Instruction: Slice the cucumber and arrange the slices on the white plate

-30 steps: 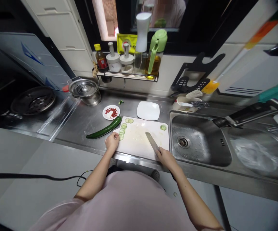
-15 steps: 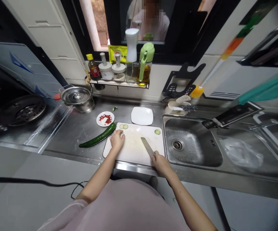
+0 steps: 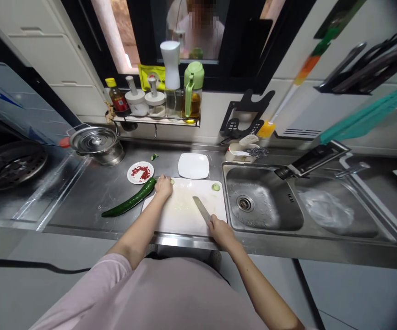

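Note:
My right hand (image 3: 221,231) is closed around the handle of a knife (image 3: 201,209), whose blade lies low over the white cutting board (image 3: 171,222) and points away to the left. At the board's far left corner my left hand (image 3: 164,186) is closed, fingers bent down over the cucumber slices. One slice (image 3: 172,182) peeks out beside the fingers; the rest is hidden. A long green cucumber (image 3: 129,202) lies left of the board, its far end close to my left hand. Another cucumber slice (image 3: 215,187) sits at the far right corner.
Behind the board are a white square plate (image 3: 193,165) and a small plate (image 3: 140,173) of chopped red bits. A lidded steel pot (image 3: 105,149) stands at left. The sink (image 3: 263,201) adjoins the board's right side. A condiment shelf (image 3: 157,121) hangs above.
My left hand has moved forward over the cucumber slices and now covers most of them. The right hand still holds the knife at much the same spot. The view has shifted right.

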Tool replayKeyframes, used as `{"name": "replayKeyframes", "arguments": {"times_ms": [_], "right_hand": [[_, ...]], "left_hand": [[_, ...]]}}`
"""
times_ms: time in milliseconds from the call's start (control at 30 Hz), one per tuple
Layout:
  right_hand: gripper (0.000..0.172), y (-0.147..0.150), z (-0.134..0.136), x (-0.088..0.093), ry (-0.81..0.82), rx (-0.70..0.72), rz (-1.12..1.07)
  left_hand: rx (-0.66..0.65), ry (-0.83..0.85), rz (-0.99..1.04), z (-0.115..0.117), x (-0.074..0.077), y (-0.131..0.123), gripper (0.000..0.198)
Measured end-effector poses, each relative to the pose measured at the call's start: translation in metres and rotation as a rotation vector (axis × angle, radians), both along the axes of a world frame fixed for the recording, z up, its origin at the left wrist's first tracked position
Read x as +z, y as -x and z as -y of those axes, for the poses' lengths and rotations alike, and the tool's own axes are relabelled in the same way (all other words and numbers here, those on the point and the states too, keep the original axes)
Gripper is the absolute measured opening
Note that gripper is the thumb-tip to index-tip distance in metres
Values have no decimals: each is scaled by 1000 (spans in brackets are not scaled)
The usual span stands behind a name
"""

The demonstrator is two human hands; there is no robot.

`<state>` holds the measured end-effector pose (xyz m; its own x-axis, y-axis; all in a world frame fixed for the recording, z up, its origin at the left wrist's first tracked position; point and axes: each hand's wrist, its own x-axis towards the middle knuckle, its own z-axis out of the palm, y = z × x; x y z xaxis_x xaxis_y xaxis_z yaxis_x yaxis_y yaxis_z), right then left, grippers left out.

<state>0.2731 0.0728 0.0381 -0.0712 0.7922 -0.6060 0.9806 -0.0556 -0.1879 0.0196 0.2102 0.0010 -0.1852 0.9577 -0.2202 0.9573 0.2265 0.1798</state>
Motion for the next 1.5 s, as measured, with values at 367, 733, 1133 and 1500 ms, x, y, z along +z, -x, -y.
{"name": "replayKeyframes", "arguments": {"times_ms": [367, 733, 1133, 1500], "right_hand": [[33, 1, 0, 3, -11, 24, 23], [36, -3, 1, -5, -26, 1, -31], [33, -1, 2, 2, -56, 45, 15], [28, 19, 5, 20, -85, 159, 9]], "left_hand": [[-136, 30, 73, -20, -1, 8, 31], [-147, -12, 107, -21, 14, 6, 24], [160, 49, 584, 54, -14, -33, 17], [41, 83, 371, 54, -7, -29, 20]]}}
